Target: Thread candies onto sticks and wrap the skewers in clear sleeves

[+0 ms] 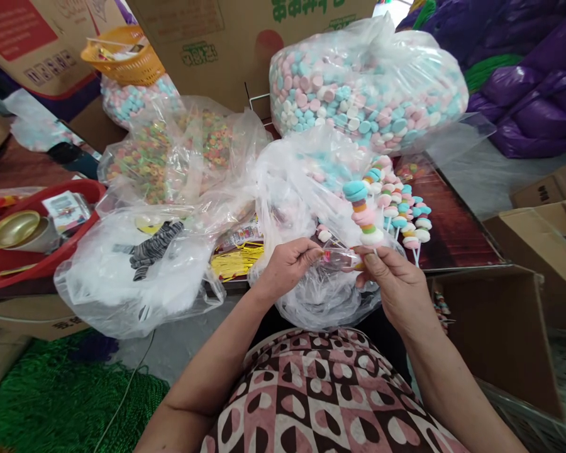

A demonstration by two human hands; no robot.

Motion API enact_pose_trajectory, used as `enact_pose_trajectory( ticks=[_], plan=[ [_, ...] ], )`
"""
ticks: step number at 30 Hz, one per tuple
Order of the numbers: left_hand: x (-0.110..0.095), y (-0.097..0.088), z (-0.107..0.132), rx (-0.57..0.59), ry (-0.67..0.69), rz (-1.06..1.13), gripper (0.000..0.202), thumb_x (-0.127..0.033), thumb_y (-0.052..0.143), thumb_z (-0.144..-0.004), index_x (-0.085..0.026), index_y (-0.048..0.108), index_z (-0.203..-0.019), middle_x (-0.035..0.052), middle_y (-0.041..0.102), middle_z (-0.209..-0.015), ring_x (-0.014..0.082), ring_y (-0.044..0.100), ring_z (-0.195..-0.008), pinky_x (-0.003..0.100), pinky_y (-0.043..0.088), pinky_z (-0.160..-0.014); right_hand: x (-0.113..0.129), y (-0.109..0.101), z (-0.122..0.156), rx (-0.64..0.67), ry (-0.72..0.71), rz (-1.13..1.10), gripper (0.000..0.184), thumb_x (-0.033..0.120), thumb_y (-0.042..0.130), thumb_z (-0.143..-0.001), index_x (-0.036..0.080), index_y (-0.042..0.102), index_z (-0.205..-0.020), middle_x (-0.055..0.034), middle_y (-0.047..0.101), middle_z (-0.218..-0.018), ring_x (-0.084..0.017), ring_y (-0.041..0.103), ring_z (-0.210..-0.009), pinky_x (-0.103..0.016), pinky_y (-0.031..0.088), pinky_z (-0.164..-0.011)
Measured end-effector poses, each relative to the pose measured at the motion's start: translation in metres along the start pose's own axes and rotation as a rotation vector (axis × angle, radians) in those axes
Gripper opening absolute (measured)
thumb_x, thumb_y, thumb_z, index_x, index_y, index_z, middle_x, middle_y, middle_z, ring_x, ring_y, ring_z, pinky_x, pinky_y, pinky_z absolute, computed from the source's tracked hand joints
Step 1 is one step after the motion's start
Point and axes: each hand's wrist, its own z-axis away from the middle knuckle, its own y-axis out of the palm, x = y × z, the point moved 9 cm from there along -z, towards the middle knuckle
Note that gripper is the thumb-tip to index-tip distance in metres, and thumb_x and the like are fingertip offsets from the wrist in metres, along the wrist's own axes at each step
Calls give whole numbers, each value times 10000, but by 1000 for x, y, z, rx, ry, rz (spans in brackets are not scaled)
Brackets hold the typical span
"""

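Between my hands stretches a small clear plastic wrapper with pink print. My left hand pinches its left end between thumb and fingers. In my right hand is a marshmallow skewer, upright, with blue, pink and white marshmallows and coloured gummy rings; its stick is mostly hidden by the fingers. The same fingers touch the wrapper's right end. Just beyond, several finished marshmallow skewers lie in a pile at the table's right side. A white plastic bag of loose marshmallows lies open in front of my hands.
A big bag of marshmallows and a bag of gummy rings stand at the back. Yellow twist ties and a striped glove are to the left, beyond them a red basin. An open cardboard box stands at right.
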Motion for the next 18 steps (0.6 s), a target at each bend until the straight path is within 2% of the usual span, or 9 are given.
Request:
enact_pose_trajectory(
  ticks=[4, 9, 12, 14, 18],
  plan=[
    [-4, 1, -1, -21, 36, -107, 427, -510, 461, -957, -182, 575, -708, -12, 534, -669, 123, 470, -651, 245, 365, -638, -7, 4, 0, 54, 38, -7, 264, 480, 690, -869, 248, 740, -986, 0, 741, -806, -133, 592, -544, -282, 504, -536],
    [2, -1, 0, -68, -5, -79, 410, -504, 467, -962, -176, 607, -761, -12, 559, -701, 121, 481, -685, 245, 386, -675, -9, 7, 1, 40, 44, -75, 282, 501, 709, -843, 235, 723, -933, -33, 740, -981, -167, 676, -678, -281, 540, -538],
    [17, -5, -1, -100, -116, 84, 387, -540, 532, -925, -176, 660, -884, -20, 574, -722, 109, 474, -663, 233, 396, -640, 1, 9, 2, 50, 51, -135, 292, 500, 714, -838, 235, 725, -961, -63, 731, -1095, -207, 721, -760, -286, 544, -529],
    [27, -9, -1, -131, -192, 268, 392, -564, 590, -884, -179, 659, -890, -35, 539, -683, 92, 444, -603, 224, 378, -582, 14, 0, 4, 6, 22, -153, 292, 492, 727, -829, 235, 732, -966, -77, 743, -1081, -212, 724, -753, -289, 540, -532],
    [36, -16, -4, -149, -252, 644, 436, -603, 710, -771, -178, 608, -774, -42, 514, -652, 61, 393, -518, 227, 349, -510, 35, -31, 13, -107, -26, -80, 243, 451, 771, -793, 227, 759, -886, -67, 740, -730, -176, 627, -561, -277, 471, -469]
  ],
)
